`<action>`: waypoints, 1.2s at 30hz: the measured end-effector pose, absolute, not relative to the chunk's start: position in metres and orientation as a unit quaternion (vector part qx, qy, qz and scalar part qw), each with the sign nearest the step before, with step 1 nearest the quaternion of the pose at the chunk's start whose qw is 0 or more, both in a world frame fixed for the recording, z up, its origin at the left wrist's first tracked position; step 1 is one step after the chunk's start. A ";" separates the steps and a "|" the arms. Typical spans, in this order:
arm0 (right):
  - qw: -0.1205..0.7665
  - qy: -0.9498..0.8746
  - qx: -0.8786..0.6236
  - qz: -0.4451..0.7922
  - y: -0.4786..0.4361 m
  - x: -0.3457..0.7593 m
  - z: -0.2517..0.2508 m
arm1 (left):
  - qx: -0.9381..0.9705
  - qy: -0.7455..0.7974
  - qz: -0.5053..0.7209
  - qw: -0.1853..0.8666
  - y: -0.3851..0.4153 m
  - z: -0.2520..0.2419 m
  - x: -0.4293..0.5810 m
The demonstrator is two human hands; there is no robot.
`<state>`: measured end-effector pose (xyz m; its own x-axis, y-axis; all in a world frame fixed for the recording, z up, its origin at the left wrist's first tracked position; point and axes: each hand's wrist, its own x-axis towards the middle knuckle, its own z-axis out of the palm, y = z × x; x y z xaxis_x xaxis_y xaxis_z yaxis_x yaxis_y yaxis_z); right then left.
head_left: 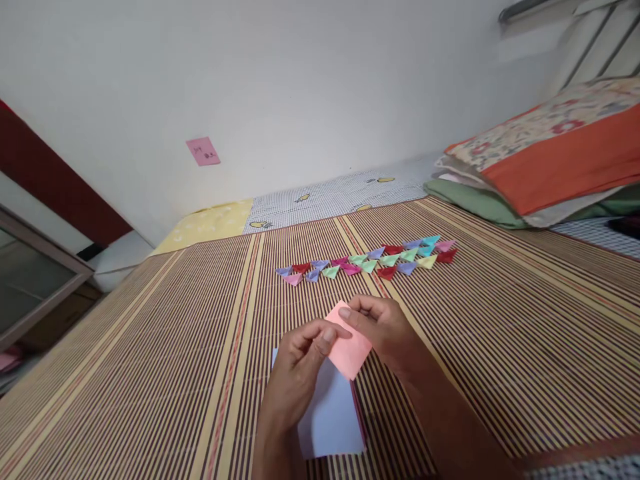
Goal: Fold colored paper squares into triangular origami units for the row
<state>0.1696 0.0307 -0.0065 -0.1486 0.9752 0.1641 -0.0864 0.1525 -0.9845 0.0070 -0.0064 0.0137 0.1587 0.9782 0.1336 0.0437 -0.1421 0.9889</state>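
A small pink sheet of paper (349, 357) is held up between both hands, over the mat. My left hand (300, 367) pinches its left side, with the index finger lying across the sheet. At the upper right edge, my right hand (377, 327) grips the same paper between thumb and curled fingers. Below them lies a stack of paper with a light blue sheet on top (333, 420), partly covered by my left hand and the pink sheet. Farther off, several small folded paper triangles (369, 266) in many colours sit in rows.
A striped woven mat (165, 347) covers the bed. Folded bedding with an orange and floral cover (565, 160) is piled at the right. A pink note (203, 151) is on the white wall, and a glass-fronted cabinet (35, 280) stands at the left.
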 end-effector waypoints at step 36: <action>0.429 -0.602 -0.326 0.590 0.031 0.198 0.003 | 0.447 0.302 0.498 0.679 -0.003 0.001 -0.008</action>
<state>0.1978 0.0309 0.0028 -0.4197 0.8980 0.1324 -0.1139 0.0927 -0.9892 -0.0084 -0.0034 0.0007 0.3222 0.9460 0.0348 -0.4064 0.1050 0.9077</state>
